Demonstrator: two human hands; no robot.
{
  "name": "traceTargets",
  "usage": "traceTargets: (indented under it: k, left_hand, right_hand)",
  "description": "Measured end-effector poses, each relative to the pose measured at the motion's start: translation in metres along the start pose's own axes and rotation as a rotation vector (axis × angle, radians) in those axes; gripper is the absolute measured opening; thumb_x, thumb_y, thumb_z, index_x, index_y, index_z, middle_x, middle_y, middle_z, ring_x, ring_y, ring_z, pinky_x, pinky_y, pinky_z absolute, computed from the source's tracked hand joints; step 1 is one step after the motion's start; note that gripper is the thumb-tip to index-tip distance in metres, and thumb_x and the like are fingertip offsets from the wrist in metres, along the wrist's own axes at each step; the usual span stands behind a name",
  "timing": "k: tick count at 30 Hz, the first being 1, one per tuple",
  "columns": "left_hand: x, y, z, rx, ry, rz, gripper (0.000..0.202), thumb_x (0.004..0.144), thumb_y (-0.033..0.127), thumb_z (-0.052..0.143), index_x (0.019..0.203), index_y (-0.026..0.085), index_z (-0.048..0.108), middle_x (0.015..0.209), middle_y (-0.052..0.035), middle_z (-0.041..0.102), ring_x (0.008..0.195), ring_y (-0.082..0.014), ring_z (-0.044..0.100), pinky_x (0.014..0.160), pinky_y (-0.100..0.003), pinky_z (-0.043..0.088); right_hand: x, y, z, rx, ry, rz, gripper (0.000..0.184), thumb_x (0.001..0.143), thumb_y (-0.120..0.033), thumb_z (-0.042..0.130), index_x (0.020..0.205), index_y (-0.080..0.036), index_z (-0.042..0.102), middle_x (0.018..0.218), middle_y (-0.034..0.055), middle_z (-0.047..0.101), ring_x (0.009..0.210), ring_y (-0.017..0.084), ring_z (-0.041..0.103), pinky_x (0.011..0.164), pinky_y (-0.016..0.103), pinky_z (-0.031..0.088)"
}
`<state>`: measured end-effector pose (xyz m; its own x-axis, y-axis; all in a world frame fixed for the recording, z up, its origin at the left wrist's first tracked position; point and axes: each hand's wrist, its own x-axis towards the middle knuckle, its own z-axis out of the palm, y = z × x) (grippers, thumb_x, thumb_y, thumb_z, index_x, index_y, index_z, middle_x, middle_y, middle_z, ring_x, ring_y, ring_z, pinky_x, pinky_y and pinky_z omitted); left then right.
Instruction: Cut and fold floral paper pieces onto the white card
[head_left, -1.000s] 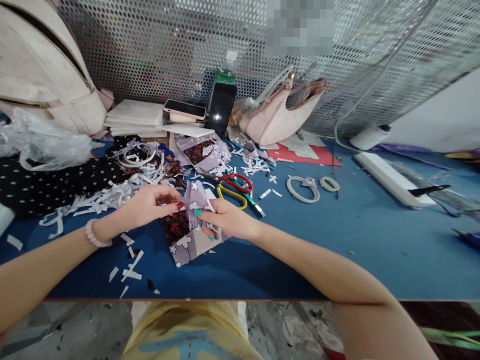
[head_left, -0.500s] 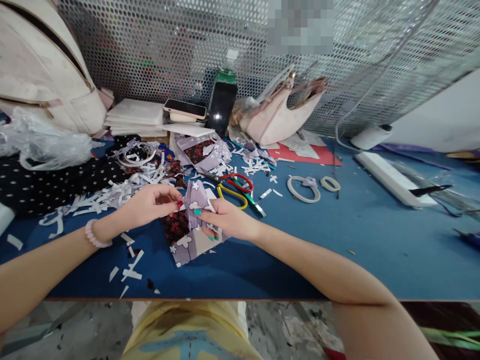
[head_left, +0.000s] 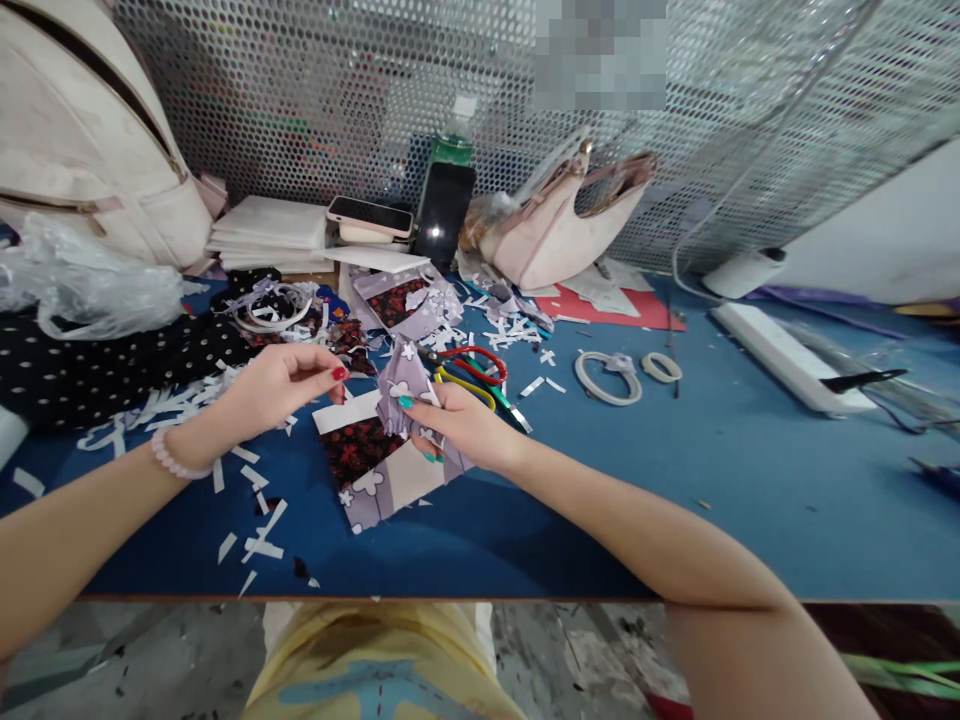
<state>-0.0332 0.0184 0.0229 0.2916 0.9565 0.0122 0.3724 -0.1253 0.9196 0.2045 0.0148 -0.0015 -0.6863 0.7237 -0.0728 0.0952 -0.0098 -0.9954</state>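
My right hand (head_left: pixel 471 425) pinches a folded piece of lilac fabric with white flowers (head_left: pixel 401 385), its thumb on top. Below it on the table lies a patchwork piece (head_left: pixel 352 450) with a dark red floral panel, a white strip along its upper edge and lilac flowered parts. My left hand (head_left: pixel 289 385) is apart from the fabric, up and to the left. Its thumb and finger are pressed together; whatever is between them is too small to make out. Red- and yellow-handled scissors (head_left: pixel 480 367) lie just behind my right hand, partly hidden.
White paper strips (head_left: pixel 180 405) litter the blue table (head_left: pixel 675 500) on the left. Farther back are a stack of white sheets (head_left: pixel 270 230), phones, and a pink handbag (head_left: pixel 559 235). A roll of tape (head_left: pixel 661 367) and a power strip (head_left: pixel 787 355) lie right.
My left hand has moved away from the fabric, up and left, uncovering the white strip. My right hand has shifted slightly right, still gripping the lilac fabric.
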Motion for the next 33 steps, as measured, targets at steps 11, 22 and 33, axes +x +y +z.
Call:
traceTargets:
  k: [11, 22, 33]
  left_hand:
    - [0.014, -0.009, -0.010, -0.252, 0.311, -0.107, 0.040, 0.089, 0.055, 0.051, 0.074, 0.020, 0.063, 0.077, -0.0050, 0.066, 0.072, -0.0159, 0.062, 0.056, -0.024, 0.045]
    - [-0.014, 0.010, 0.015, 0.237, -0.001, 0.245, 0.037, 0.092, 0.043, 0.044, 0.065, 0.020, 0.051, 0.061, 0.0014, 0.054, 0.057, -0.0115, 0.047, 0.058, -0.024, 0.038]
    - [0.007, -0.010, 0.001, -0.113, 0.397, 0.107, 0.033, 0.077, 0.021, 0.058, 0.109, 0.020, 0.053, 0.115, -0.0068, 0.060, 0.101, -0.0174, 0.060, 0.084, -0.028, 0.049]
  right_hand:
    - [-0.001, -0.006, 0.000, -0.055, -0.104, 0.078, 0.048, 0.092, -0.050, 0.048, 0.055, -0.018, 0.048, 0.046, -0.0025, 0.052, 0.041, 0.006, 0.044, 0.049, 0.022, 0.039]
    - [-0.006, -0.010, 0.011, -0.095, -0.256, 0.138, 0.049, 0.089, -0.059, 0.048, 0.062, -0.018, 0.047, 0.048, -0.0045, 0.051, 0.042, 0.005, 0.042, 0.045, 0.019, 0.036]
    - [-0.006, -0.006, 0.009, -0.073, -0.238, 0.135, 0.052, 0.089, -0.061, 0.048, 0.062, -0.017, 0.050, 0.049, -0.0032, 0.052, 0.043, 0.006, 0.044, 0.046, 0.020, 0.037]
